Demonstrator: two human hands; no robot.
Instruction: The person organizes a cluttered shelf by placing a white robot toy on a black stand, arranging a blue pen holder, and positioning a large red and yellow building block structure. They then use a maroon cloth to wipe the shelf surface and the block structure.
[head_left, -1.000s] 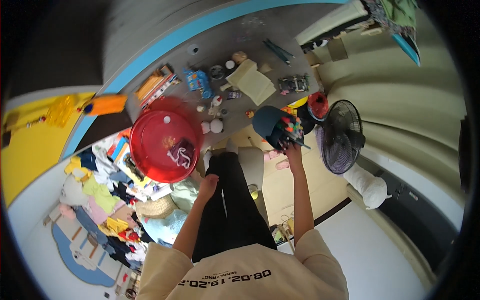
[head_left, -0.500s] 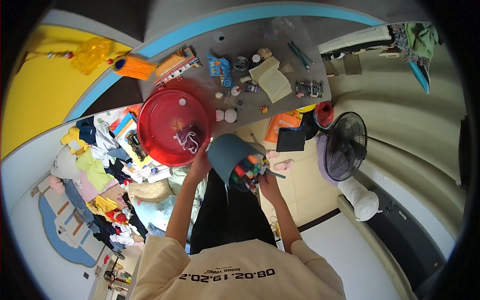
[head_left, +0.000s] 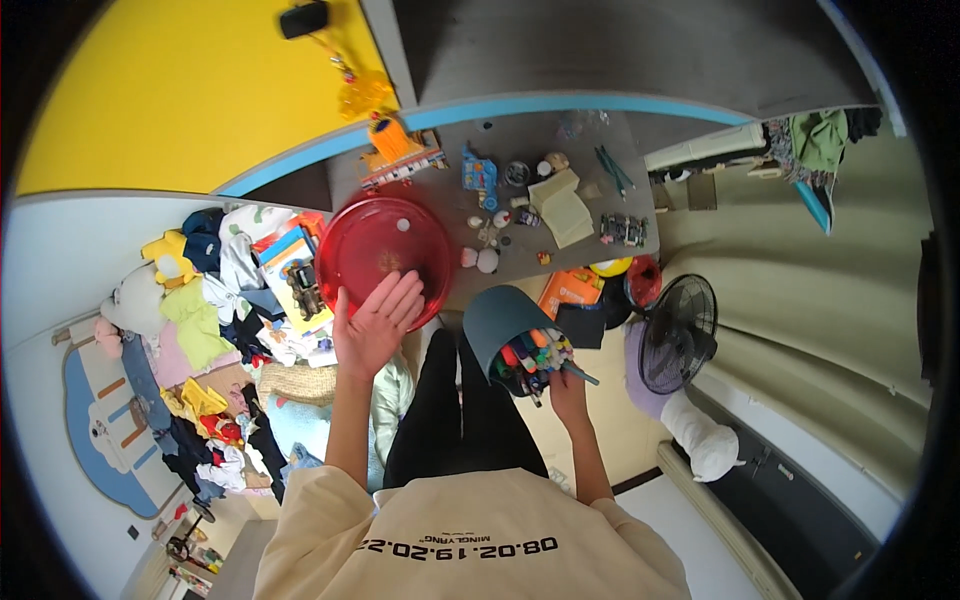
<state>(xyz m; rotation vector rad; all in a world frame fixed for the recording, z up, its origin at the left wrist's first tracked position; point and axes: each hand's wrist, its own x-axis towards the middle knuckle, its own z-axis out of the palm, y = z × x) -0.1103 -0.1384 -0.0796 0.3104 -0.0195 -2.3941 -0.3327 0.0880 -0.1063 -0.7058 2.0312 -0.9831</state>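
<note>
The right hand (head_left: 568, 390) has its fingers clamped on the lower rim of one blue-grey pot (head_left: 503, 315), though the pot and its load partly hide them. The pot lies just up and left of those fingers, tilted, its mouth toward the person. It holds many markers (head_left: 537, 350), too overlapped to count.

The left hand (head_left: 368, 338) is palm up, its four fingers stretched out close together, the thumb apart, well apart from the pot. These fingers overlap one red basin (head_left: 352, 235); whether they touch it, I cannot tell. One white disc (head_left: 403, 225) shows in the basin.

Beyond, the bench (head_left: 505, 272) bears one open notebook (head_left: 563, 210), one blue toy (head_left: 479, 178) and two green pens (head_left: 615, 172). One fan (head_left: 678, 333) stands at right.
</note>
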